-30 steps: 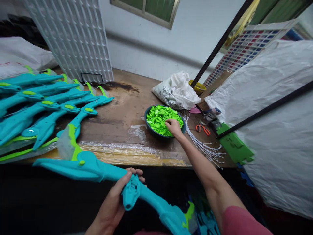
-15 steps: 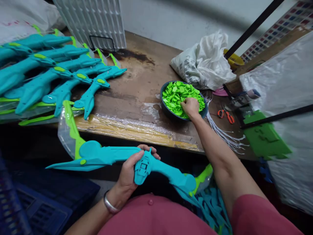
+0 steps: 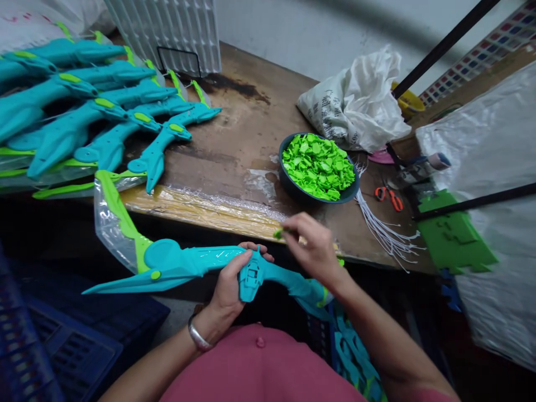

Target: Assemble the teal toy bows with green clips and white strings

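My left hand (image 3: 234, 274) is wrapped round the middle of a turquoise toy bow (image 3: 209, 259) with green limb pieces, held level in front of my body. Its centre block (image 3: 252, 273) faces up and shows a small rectangular recess. Above and right of that block, my right hand (image 3: 312, 243) pinches a small green plastic piece (image 3: 278, 233) between thumb and fingertips, apart from the bow. On the table a dark bowl (image 3: 285, 180) holds a heap of similar green pieces (image 3: 318, 164). The bow's right end is partly hidden behind my right wrist.
Several turquoise bows (image 3: 100, 109) with green oval pieces lie stacked at the table's left. White ties (image 3: 379, 229), orange-handled scissors (image 3: 389, 196) and a white sack (image 3: 355, 103) are at the right. Blue crates (image 3: 75, 340) stand below left; more turquoise parts (image 3: 355, 352) sit below right.
My right hand has come out of the bowl and back toward the bow, carrying a small green piece. My left hand still grips the bow, which appears slightly shifted in view.
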`<state>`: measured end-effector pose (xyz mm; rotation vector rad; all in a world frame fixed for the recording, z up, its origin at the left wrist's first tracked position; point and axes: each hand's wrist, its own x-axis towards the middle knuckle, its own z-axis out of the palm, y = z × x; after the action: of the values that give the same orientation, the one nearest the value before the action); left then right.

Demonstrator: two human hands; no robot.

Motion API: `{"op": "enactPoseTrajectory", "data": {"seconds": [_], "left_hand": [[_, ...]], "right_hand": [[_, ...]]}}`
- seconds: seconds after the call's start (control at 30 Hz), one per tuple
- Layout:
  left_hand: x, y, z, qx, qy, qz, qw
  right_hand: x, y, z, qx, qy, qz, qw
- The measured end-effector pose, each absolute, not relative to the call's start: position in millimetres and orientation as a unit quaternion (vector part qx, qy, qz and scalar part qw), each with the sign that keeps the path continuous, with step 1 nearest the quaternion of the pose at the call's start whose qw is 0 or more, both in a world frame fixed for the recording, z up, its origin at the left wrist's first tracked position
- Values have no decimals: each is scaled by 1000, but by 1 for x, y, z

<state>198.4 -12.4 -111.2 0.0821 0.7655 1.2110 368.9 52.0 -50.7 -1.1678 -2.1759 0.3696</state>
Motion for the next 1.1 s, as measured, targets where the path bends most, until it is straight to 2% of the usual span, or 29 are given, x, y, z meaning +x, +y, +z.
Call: {"op": "enactPoseTrajectory", "data": {"seconds": [0.13,0.27,0.53,0.9,1.1], "left_hand": [[205,-13,-112,31,365,574,733],[209,-14,-112,-11,360,570,738],[210,-19,-113,-34,340,568,749],[209,-17,-112,11,348,576,740],[210,-15,-110,1,381,557,738]], "right_hand": [[343,-12,-69,-418,-835,119,338],[330,-34,-84,-397,-850,63,340],[330,-43,-80,-381,-855,102,338],[328,-45,-74,-358,-880,10,312],[327,-45,-69,-390,-879,89,259]]}}
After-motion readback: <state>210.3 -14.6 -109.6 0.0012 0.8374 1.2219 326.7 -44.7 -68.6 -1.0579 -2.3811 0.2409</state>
